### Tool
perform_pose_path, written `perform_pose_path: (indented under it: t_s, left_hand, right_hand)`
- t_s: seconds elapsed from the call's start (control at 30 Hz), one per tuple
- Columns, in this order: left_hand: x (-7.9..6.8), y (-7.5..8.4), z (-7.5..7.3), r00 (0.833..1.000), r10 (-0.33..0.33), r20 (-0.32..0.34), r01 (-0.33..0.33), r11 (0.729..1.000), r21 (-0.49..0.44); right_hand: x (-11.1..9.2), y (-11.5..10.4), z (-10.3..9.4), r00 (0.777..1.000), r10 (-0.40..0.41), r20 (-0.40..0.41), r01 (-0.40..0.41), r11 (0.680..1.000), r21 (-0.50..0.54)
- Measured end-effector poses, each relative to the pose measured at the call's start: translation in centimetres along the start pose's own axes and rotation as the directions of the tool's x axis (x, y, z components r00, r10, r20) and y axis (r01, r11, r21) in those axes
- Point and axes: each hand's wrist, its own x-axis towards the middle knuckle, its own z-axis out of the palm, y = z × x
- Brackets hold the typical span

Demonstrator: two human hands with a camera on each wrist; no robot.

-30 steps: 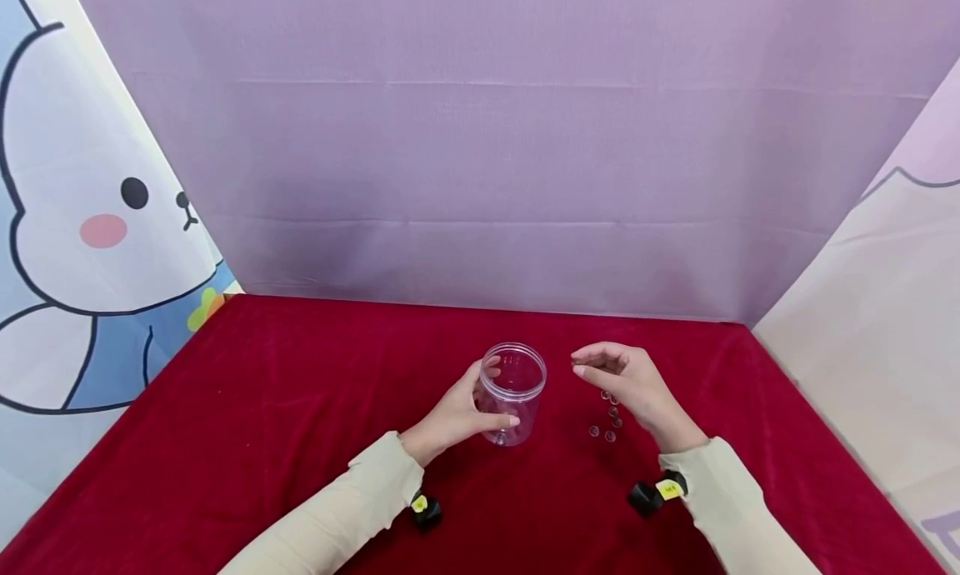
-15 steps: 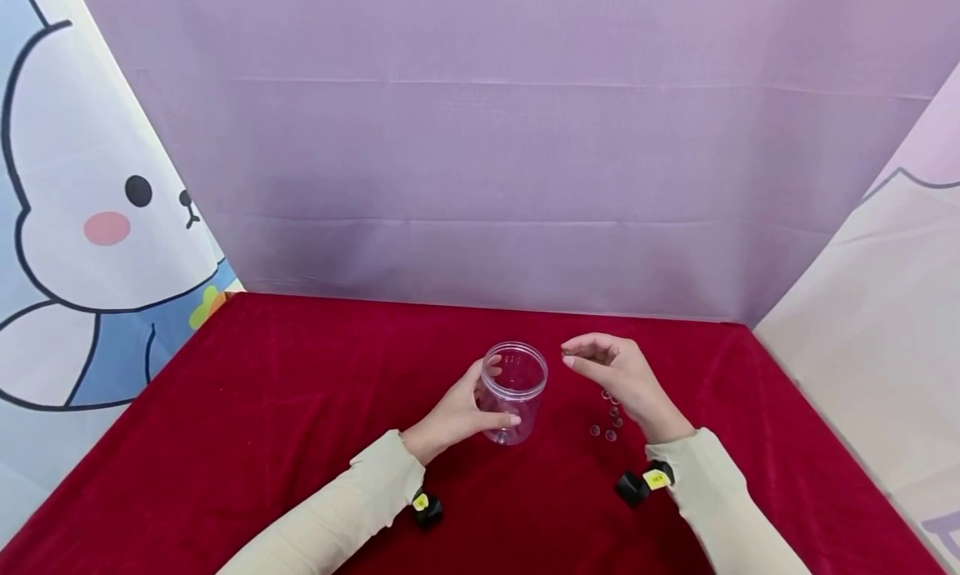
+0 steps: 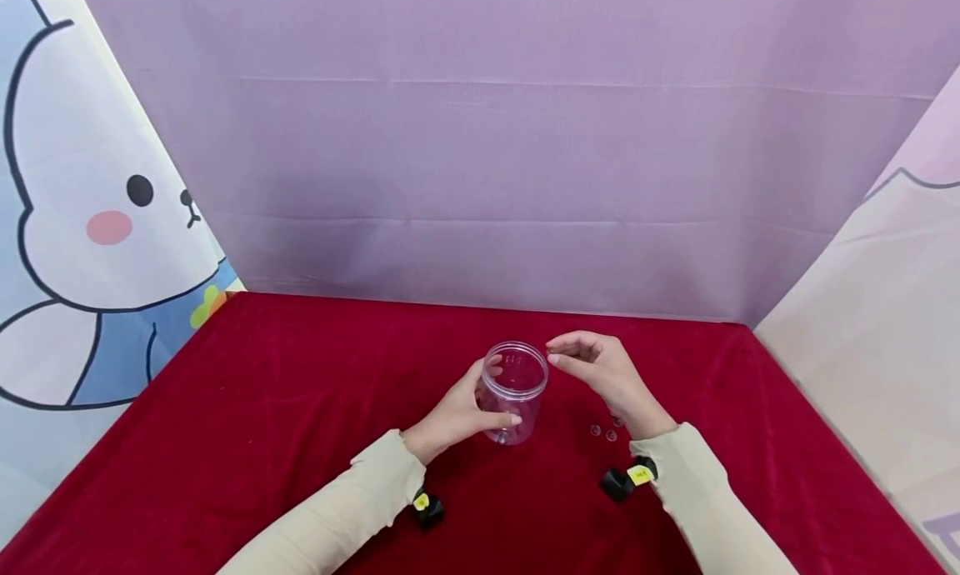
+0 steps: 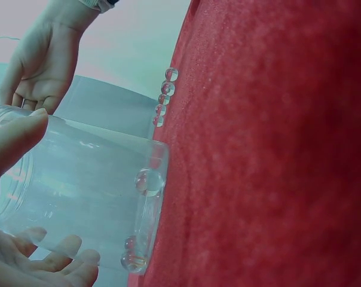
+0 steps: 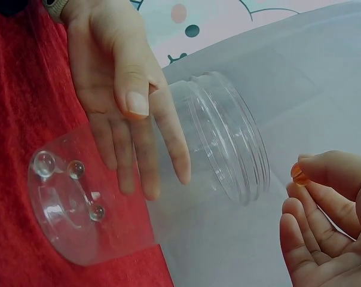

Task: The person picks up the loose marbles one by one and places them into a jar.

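Note:
My left hand [image 3: 453, 418] grips a clear plastic jar [image 3: 525, 410], thumb on the near side and fingers round the far side. The jar has no lid on and stands upright on the red cloth. A few glass marbles [image 5: 44, 162] lie on its bottom in the right wrist view. Just right of the rim, my right hand [image 3: 606, 373] pinches one marble [image 5: 300, 174] between thumb and fingertip. That marble looks orange in the right wrist view and is outside the jar, apart from its mouth.
Several loose marbles [image 3: 596, 431] rest on the red cloth [image 3: 300, 392] right of the jar, partly hidden under my right wrist. They show as a row of marbles [image 4: 163, 98] in the left wrist view. A purple backdrop [image 3: 480, 183] closes off the far side.
My right hand has moved left, from above the loose marbles to beside the jar's rim, with the marble pinched in it. The left hand and jar have stayed in place.

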Motion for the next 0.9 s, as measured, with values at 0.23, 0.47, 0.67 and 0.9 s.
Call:
perform_pose_path:
  t_s: [0.23, 0.47, 0.67, 0.9]
  left_hand:
    - [0.0, 0.0, 0.0, 1.000, -0.008, -0.003, 0.008, 1.000, 0.002]
    - [-0.1, 0.1, 0.2, 1.000, -0.018, -0.010, 0.018, 1.000, -0.005]
    - [-0.7, 1.6, 0.2, 1.000, -0.024, -0.001, 0.024, 1.000, 0.000]
    - [-0.2, 0.7, 0.2, 1.000, -0.017, -0.004, 0.017, 1.000, -0.007]
  right_hand:
    - [0.3, -0.1, 0.5, 0.999, -0.032, 0.022, 0.031, 0.999, 0.036]
    - [0.5, -0.2, 0.8, 0.999, -0.043, 0.023, 0.042, 0.997, 0.070]
    - [0.6, 0.1, 0.9, 0.998, -0.045, 0.038, 0.042, 0.996, 0.079]
    - [0.7, 0.4, 1.0, 0.998, -0.048, 0.033, 0.045, 0.996, 0.077]
